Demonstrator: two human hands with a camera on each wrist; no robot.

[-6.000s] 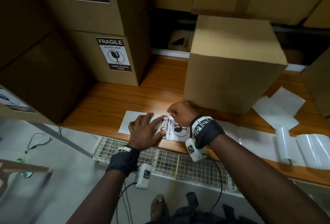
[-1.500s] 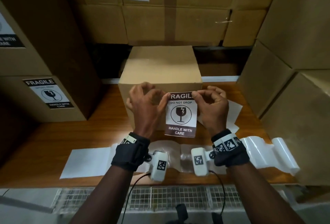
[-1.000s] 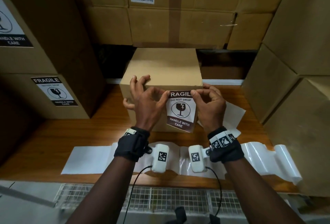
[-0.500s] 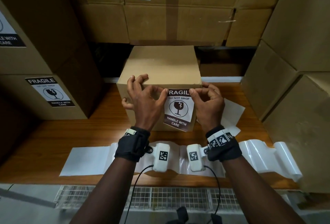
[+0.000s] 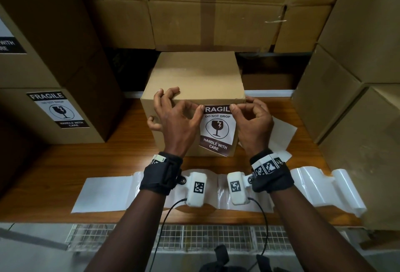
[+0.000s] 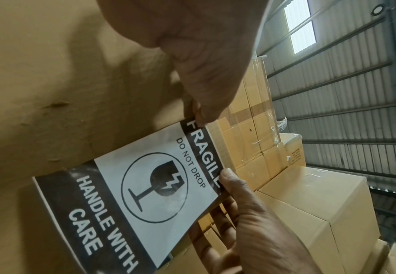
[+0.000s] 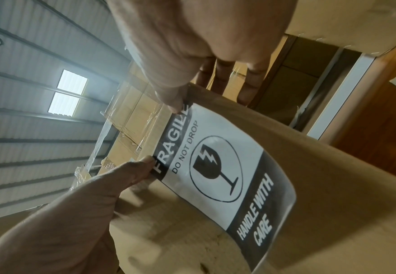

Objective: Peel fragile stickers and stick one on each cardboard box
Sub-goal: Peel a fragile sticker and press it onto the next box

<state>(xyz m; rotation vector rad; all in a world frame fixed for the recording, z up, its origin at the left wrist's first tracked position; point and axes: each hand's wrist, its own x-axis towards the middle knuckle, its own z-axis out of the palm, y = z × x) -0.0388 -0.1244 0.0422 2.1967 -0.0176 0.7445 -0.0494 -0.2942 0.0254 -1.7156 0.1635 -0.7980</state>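
My left hand (image 5: 177, 117) and right hand (image 5: 252, 120) each pinch a top corner of the sticker (image 5: 217, 129) against the front of the cardboard box (image 5: 194, 76) on the counter (image 5: 108, 163). It reads "FRAGILE, DO NOT DROP, HANDLE WITH CARE". The left wrist view shows its lower edge standing off the box, which the head view hides. Beside the box, left, another box (image 5: 49, 117) bears the same label.

wooden bench (image 5: 121, 163), cardboard box (image 5: 194, 76), backing strip (image 5: 104, 193)
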